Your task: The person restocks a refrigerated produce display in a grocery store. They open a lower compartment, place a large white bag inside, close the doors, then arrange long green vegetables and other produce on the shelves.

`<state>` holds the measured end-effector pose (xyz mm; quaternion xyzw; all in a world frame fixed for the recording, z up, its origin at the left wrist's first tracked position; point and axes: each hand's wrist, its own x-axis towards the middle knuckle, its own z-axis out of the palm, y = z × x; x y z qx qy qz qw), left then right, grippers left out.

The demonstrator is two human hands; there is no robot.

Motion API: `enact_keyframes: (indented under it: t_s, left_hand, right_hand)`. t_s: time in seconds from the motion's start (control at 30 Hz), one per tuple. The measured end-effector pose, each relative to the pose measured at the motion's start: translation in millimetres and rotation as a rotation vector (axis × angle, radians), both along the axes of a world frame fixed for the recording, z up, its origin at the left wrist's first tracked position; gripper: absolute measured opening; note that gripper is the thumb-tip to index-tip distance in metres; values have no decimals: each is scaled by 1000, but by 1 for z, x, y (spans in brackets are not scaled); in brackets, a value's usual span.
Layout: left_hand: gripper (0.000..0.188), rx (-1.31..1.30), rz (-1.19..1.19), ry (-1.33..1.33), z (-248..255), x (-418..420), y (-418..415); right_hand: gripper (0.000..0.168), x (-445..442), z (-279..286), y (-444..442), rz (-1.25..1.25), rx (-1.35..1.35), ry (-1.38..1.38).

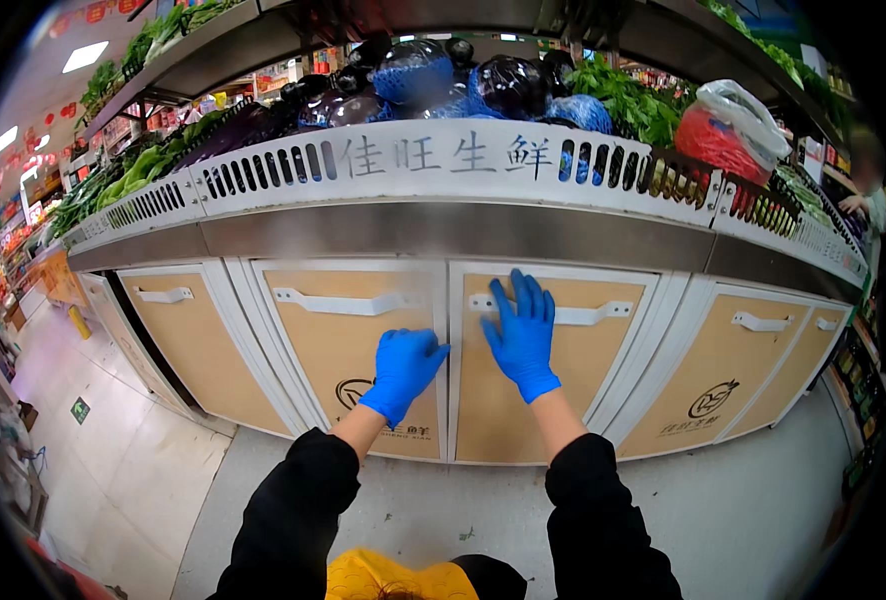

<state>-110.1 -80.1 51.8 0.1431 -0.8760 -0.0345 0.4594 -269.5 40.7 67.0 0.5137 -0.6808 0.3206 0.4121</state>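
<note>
Both my hands wear blue gloves and are in front of a produce stand with cream cabinet doors. My left hand [407, 373], its fingers curled in, is before the right part of the left middle door [323, 337]; whether it holds anything is hidden. My right hand [522, 330], fingers spread and pointing up, is over the left part of the white handle [589, 314] on the right middle door [488, 420]. Nothing shows in its grasp, and contact with the door cannot be told. Another white handle [345, 303] is to the upper left of my left hand.
A white slotted rail [450, 187] bearing writing fronts the eggplants [514, 86], leafy greens [630, 105] and a red bag in clear plastic [720, 142]. A metal shelf [210, 52] overhangs them. Another person's hand [853, 204] is at the far right.
</note>
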Motion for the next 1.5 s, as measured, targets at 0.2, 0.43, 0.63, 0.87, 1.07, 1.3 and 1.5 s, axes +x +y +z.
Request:
enact_keyframes:
  t_s: [0.2, 0.43, 0.63, 0.87, 1.07, 1.3, 1.5]
  left_hand:
    - [44, -313, 140, 361, 110, 72, -67]
    - [58, -703, 490, 333, 231, 88, -139]
    - [47, -392, 423, 156, 241, 76, -134]
    - [41, -349, 376, 170, 239, 76, -142]
    - [41, -401, 387, 215, 240, 76, -140]
    - [37, -673, 363, 344, 220, 71, -146]
    - [43, -367, -17, -144, 44, 75, -79]
  right_hand:
    - [67, 8, -10, -15, -144, 142, 87]
    - [74, 17, 6, 2, -77, 253, 42]
    - [62, 1, 94, 46, 136, 68, 40]
    - [57, -16, 237, 45, -226, 136, 105]
    - [60, -40, 228, 33, -371, 38, 289]
    - [60, -44, 220, 29, -347, 35, 321]
    - [37, 18, 88, 11, 22, 121, 393]
